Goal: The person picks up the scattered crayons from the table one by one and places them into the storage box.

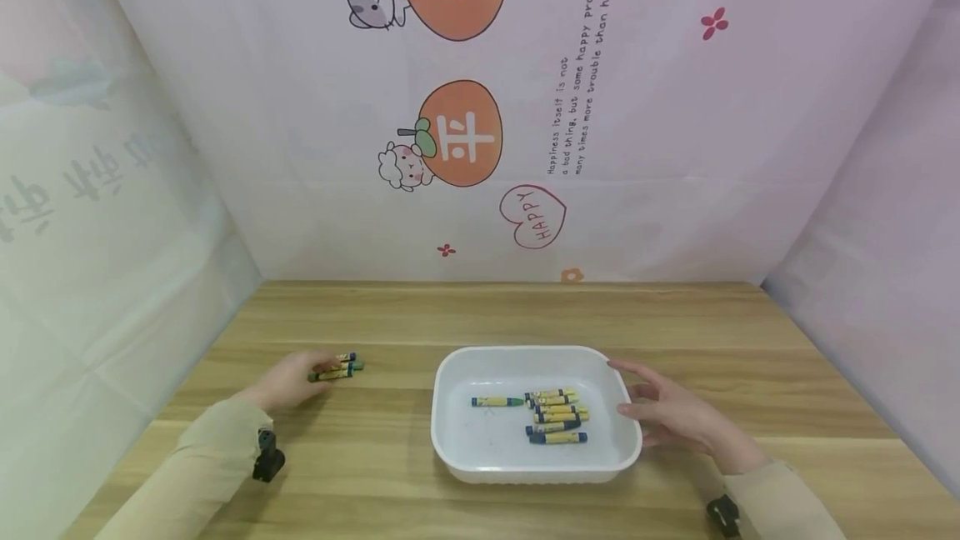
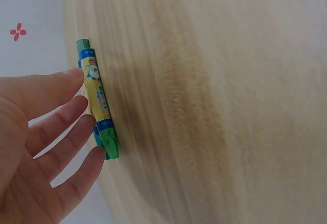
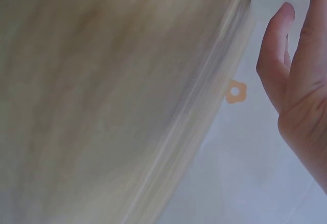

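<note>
On the left of the table, my left hand (image 1: 294,378) holds a small bunch of crayons (image 1: 336,372) at its fingertips. The left wrist view shows a green crayon (image 2: 99,96) in a yellow and blue wrapper against the curved fingers of the left hand (image 2: 46,132); another crayon is partly hidden behind it. My right hand (image 1: 675,411) touches the right rim of a white plastic tray (image 1: 525,472), its fingers extended. Several yellow-wrapped crayons (image 1: 557,417) lie inside the tray, mostly bunched on its right side, and one green crayon (image 1: 495,402) lies apart to their left.
A wooden table (image 1: 360,457) carries the tray and crayons. Behind it hangs a white printed cloth (image 1: 645,215), with pale cloth sides at left and right. Dark wrist cameras sit on both sleeves.
</note>
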A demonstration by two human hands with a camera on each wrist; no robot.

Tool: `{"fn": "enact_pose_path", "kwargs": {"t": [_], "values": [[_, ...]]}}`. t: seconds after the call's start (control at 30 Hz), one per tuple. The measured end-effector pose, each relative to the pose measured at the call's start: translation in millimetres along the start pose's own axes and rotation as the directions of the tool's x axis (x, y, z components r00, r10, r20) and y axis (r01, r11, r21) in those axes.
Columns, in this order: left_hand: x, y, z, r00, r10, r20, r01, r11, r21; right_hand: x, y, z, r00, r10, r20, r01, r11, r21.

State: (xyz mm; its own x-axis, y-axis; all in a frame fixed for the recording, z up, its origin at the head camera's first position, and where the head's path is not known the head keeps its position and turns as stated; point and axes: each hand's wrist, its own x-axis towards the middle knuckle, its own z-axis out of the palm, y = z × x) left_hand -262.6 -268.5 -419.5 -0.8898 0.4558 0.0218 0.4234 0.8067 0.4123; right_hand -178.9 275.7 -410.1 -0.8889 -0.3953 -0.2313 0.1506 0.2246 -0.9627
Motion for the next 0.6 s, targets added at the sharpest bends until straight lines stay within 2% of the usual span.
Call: {"fn": "enact_pose_path", "kwargs": {"t": [0.27, 0.6], "values": [[-0.8, 2.6, -0.1, 1.000, -0.016, 0.024, 0.014, 0.999, 0.048, 0.1, -0.4, -0.5, 1.000, 0.002, -0.008, -0.002, 1.000, -0.006], [-5.5, 8.3, -2.1, 0.997, 0.025, 0.071, -0.033, 0.993, 0.110, 0.4, 0.3, -0.3, 1.000, 0.002, -0.006, -0.002, 1.000, 0.001]]}}
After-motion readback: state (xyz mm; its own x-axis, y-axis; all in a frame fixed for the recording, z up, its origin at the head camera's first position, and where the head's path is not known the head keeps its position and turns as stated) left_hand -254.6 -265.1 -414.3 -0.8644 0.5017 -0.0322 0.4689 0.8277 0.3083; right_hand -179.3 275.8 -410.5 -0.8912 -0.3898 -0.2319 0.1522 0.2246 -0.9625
